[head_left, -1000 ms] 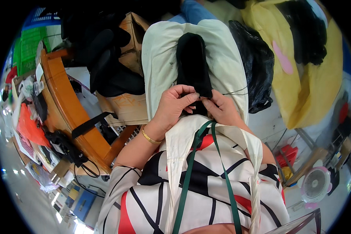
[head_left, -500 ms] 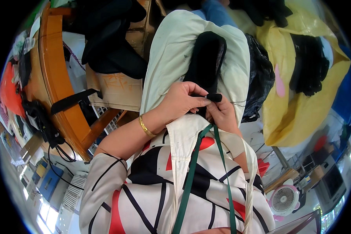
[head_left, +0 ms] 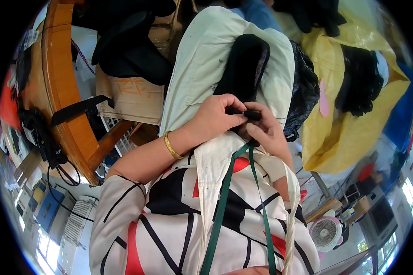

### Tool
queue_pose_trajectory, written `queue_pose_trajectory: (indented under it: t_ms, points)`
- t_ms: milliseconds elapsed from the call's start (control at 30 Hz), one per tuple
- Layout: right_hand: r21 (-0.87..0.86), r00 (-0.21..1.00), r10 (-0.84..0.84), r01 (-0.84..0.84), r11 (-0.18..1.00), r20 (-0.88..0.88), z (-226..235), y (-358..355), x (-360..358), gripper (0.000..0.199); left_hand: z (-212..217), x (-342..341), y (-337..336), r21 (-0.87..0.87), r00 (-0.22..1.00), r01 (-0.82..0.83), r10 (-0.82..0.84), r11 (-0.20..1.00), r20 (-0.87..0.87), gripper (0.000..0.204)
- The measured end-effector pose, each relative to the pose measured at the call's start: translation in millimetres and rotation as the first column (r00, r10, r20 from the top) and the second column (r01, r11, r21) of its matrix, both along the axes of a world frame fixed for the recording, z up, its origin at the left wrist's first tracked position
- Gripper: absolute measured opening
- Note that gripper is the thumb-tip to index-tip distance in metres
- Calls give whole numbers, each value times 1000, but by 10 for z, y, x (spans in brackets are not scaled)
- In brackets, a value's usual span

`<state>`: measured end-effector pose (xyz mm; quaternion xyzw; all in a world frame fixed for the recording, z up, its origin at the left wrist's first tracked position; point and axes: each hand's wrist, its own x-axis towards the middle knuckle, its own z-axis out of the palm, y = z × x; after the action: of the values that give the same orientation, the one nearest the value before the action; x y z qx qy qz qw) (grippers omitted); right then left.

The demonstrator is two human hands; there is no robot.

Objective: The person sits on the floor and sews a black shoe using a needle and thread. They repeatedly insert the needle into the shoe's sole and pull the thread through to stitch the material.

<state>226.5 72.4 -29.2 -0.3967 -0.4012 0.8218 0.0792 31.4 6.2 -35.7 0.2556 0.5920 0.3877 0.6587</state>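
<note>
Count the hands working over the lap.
2: the left hand, with the gold bracelet on its wrist, and the right hand beside it, both at the small black piece. Some fingers are partly hidden.

Wooden furniture (head_left: 59, 68) stands at left, and what seems a bright window (head_left: 48, 249) glows lower left.

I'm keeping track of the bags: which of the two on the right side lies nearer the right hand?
The crinkled black bag, right beside the pale-covered lap; the yellow bag lies farther out from the right hand.
</note>
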Motion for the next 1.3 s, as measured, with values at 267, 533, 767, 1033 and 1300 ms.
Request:
queue_pose_trajectory:
  t_ms: [267,533,767,1033,1300]
  points:
    - [619,970,-95,-65,783,222,69,159,40,8,63,41,-25,181,947,127,-65,975,-314,21]
    - [758,972,-67,-132,639,226,-30,-3,-64,8,99,7,-65,194,938,145,-72,970,-338,22]
    - [984,994,-105,-18,177,37,-7,3,-144,7,101,15,-57,249,923,226,-124,942,-365,20]
    - [987,986,-138,108,116,-91,-99,-8,-222,12,67,66,-30,253,880,277,-139,927,-454,18]
    - [-60,934,-343,338,939,-97,311,193,-80,15,89,-4,-9,194,871,313,-200,930,-449,17]
